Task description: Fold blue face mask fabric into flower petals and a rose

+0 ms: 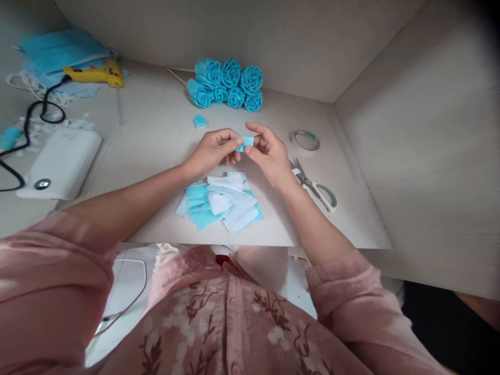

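Between my two hands is a small piece of blue mask fabric (pixel 247 140). My left hand (pixel 215 149) pinches its left end between thumb and fingers. On the other side, my right hand (pixel 269 153) grips it with the thumb and bent fingers, the index finger raised. Just below lies a loose pile of blue and white fabric pieces (pixel 219 200). A small folded blue piece (pixel 200 122) rests on the table beyond my left hand. Several blue fabric roses (pixel 232 73), some with thin sticks, lie at the back.
Scissors (pixel 318 190) and a roll of tape (pixel 305 140) lie to the right. At left are a white power bank (pixel 62 161), white scraps, a yellow glue gun (pixel 96 73) with a black cord, and stacked blue masks (pixel 62 49). Panels wall the table's back and right.
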A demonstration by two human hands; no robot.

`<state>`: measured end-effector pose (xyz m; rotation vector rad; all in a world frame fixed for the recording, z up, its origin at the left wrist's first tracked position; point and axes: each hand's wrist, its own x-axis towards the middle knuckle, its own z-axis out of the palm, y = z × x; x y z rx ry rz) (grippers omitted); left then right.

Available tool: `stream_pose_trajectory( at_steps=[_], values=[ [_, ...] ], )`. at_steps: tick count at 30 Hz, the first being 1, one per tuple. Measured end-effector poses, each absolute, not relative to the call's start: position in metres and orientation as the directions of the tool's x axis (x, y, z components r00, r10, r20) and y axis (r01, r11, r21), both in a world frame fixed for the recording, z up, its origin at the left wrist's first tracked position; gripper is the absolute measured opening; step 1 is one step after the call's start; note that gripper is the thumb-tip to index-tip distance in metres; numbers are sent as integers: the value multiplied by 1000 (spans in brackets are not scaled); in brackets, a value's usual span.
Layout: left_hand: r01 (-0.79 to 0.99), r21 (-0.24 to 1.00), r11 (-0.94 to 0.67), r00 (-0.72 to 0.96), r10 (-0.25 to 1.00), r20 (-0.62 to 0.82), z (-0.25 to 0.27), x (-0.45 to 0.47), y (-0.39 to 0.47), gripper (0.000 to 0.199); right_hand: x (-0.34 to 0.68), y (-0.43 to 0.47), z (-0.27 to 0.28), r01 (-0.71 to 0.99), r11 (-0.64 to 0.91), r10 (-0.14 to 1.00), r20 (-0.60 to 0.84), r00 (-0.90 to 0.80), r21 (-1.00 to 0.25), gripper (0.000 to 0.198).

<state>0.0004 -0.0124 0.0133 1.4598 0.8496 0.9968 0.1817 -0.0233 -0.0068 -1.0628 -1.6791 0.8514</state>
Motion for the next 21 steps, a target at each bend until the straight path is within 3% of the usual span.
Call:
stream_pose_trajectory(
  at_steps=[21],
  values=[
    [-10, 998, -63, 374, 925, 62, 15, 1, -13, 15, 190, -22, -3, 214, 316, 941, 276, -197, -924, 58]
  ],
)
